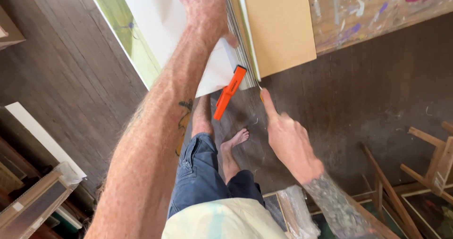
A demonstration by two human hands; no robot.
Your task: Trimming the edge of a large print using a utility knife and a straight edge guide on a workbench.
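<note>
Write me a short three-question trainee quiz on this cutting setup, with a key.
1. True or false: the left hand presses flat on the white sheet.
2. What lies along the metal ruler on its right side? A) brown cardboard B) a glass pane C) a wooden stool
3. What colour is the end piece at the near end of the ruler?

Key
1. True: the palm is spread on the sheet, beside the ruler.
2. A: the brown cardboard lies against the ruler's right edge.
3. Orange. The right hand holds a thin blade at the ruler's near end.
</note>
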